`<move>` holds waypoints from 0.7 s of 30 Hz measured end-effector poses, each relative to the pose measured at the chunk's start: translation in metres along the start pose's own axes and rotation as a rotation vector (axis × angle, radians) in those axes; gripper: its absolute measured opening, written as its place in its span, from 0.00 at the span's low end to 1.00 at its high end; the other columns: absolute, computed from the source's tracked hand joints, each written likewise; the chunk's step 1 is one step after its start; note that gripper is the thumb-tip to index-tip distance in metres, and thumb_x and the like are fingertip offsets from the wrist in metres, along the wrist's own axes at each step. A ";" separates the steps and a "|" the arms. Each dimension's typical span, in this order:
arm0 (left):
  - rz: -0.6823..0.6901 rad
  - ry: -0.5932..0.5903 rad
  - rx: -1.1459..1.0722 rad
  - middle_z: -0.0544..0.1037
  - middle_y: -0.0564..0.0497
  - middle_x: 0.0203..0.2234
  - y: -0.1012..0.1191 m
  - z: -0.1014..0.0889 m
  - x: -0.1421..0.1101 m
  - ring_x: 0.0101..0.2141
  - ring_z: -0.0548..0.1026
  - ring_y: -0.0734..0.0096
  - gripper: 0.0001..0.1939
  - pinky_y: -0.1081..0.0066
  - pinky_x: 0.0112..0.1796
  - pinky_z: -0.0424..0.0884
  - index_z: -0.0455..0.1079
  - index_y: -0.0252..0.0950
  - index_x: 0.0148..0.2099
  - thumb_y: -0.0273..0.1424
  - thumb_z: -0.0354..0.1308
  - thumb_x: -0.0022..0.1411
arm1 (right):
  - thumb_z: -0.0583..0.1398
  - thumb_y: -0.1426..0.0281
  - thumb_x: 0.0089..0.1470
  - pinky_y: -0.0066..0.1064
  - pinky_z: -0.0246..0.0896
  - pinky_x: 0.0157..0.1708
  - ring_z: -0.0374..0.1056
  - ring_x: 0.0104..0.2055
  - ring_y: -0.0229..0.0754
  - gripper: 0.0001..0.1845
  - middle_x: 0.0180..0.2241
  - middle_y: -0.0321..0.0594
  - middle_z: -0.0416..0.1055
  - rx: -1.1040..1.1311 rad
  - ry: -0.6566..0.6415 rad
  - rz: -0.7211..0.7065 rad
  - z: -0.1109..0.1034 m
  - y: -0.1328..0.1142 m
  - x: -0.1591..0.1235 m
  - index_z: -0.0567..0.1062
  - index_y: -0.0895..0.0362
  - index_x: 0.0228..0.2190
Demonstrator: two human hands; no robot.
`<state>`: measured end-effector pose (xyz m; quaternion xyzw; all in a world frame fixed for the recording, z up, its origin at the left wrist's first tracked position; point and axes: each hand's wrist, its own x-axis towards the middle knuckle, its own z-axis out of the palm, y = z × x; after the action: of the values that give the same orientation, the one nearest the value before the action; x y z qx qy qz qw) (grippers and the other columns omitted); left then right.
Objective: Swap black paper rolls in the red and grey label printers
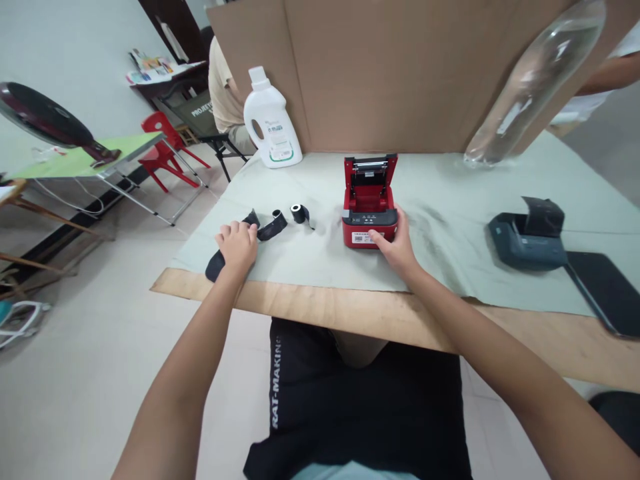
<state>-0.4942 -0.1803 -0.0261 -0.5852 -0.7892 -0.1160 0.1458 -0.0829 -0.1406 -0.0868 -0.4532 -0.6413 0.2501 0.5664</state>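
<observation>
A small red label printer (369, 233) with a black top panel stands upright on the cloth, its lid (371, 175) raised and the red inside showing. My right hand (399, 243) grips its right side, thumb on the front face near a white label. Over at the table's left edge, my left hand (237, 245) is curled over a dark, rounded object (215, 265), mostly hidden under the fingers. Just right of that hand lies a partly unwound black paper roll (274, 225). A smaller black roll with a white core (299, 213) sits farther right, its loose end hanging out.
A pale green cloth (320, 267) covers the table. At the back, a white jug (273, 123) and a clear air-filled bag (537, 87) lean by a cardboard panel (390, 73). On the right are a dark printer (530, 240) and a black tablet-like slab (607, 290). People sit beyond.
</observation>
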 end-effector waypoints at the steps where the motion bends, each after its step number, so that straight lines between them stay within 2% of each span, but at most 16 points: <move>1: -0.009 0.002 -0.012 0.76 0.28 0.57 -0.001 -0.001 -0.004 0.60 0.68 0.31 0.28 0.44 0.57 0.61 0.76 0.33 0.58 0.42 0.38 0.79 | 0.69 0.48 0.56 0.70 0.53 0.73 0.60 0.72 0.62 0.49 0.69 0.46 0.62 0.016 -0.003 0.016 0.000 -0.001 0.000 0.58 0.39 0.72; 6: -0.023 -0.005 -0.099 0.69 0.27 0.65 0.001 -0.013 -0.016 0.64 0.64 0.29 0.29 0.41 0.60 0.57 0.71 0.36 0.69 0.45 0.44 0.78 | 0.72 0.47 0.53 0.67 0.52 0.74 0.58 0.73 0.64 0.52 0.69 0.49 0.62 0.074 -0.017 0.067 -0.003 -0.009 0.000 0.59 0.43 0.72; 9: -0.021 0.014 -0.173 0.66 0.30 0.69 0.009 -0.023 -0.015 0.67 0.61 0.29 0.27 0.39 0.62 0.55 0.72 0.39 0.70 0.42 0.46 0.78 | 0.72 0.47 0.53 0.67 0.52 0.74 0.58 0.73 0.64 0.52 0.69 0.49 0.62 0.084 -0.016 0.078 -0.003 -0.011 0.001 0.60 0.44 0.71; 12: -0.021 0.117 -0.246 0.68 0.32 0.68 0.013 -0.036 -0.003 0.67 0.62 0.32 0.24 0.39 0.63 0.54 0.75 0.41 0.66 0.38 0.47 0.78 | 0.71 0.47 0.53 0.69 0.51 0.74 0.58 0.73 0.64 0.50 0.69 0.48 0.62 0.072 -0.006 0.076 -0.002 -0.010 0.001 0.61 0.42 0.70; 14: -0.026 0.176 -0.258 0.74 0.35 0.62 0.006 -0.047 0.011 0.63 0.67 0.38 0.22 0.41 0.63 0.55 0.78 0.39 0.63 0.36 0.48 0.78 | 0.71 0.47 0.53 0.70 0.51 0.74 0.59 0.73 0.63 0.49 0.69 0.47 0.62 0.061 0.002 0.070 -0.001 -0.008 0.001 0.61 0.41 0.70; 16: -0.090 0.172 -0.274 0.80 0.41 0.52 -0.012 -0.057 0.029 0.53 0.73 0.50 0.18 0.47 0.61 0.56 0.80 0.37 0.58 0.33 0.51 0.76 | 0.71 0.47 0.53 0.70 0.51 0.74 0.59 0.72 0.63 0.49 0.69 0.47 0.62 0.055 0.006 0.061 -0.001 -0.006 0.002 0.61 0.41 0.70; 18: -0.224 0.019 -0.347 0.81 0.52 0.35 -0.035 -0.066 0.045 0.42 0.72 0.62 0.12 0.57 0.57 0.61 0.81 0.34 0.51 0.29 0.60 0.69 | 0.71 0.47 0.53 0.69 0.51 0.74 0.60 0.72 0.63 0.50 0.68 0.49 0.62 0.049 0.013 0.049 0.000 -0.005 0.002 0.60 0.43 0.70; 19: -0.278 -0.101 -0.388 0.79 0.55 0.27 -0.045 -0.068 0.050 0.37 0.71 0.65 0.10 0.63 0.52 0.64 0.81 0.34 0.48 0.28 0.64 0.66 | 0.71 0.47 0.53 0.69 0.51 0.74 0.59 0.72 0.63 0.50 0.68 0.49 0.62 0.044 0.016 0.044 0.000 -0.005 0.002 0.61 0.43 0.70; 21: -0.311 -0.271 -0.442 0.75 0.59 0.19 -0.060 -0.072 0.057 0.30 0.72 0.67 0.08 0.70 0.41 0.66 0.82 0.34 0.43 0.28 0.69 0.60 | 0.71 0.46 0.53 0.69 0.51 0.74 0.58 0.73 0.64 0.50 0.68 0.49 0.61 0.031 0.020 0.038 0.000 -0.005 0.002 0.61 0.43 0.69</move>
<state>-0.5607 -0.1726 0.0606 -0.4851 -0.8372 -0.2269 -0.1113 -0.0842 -0.1414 -0.0820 -0.4590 -0.6229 0.2664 0.5748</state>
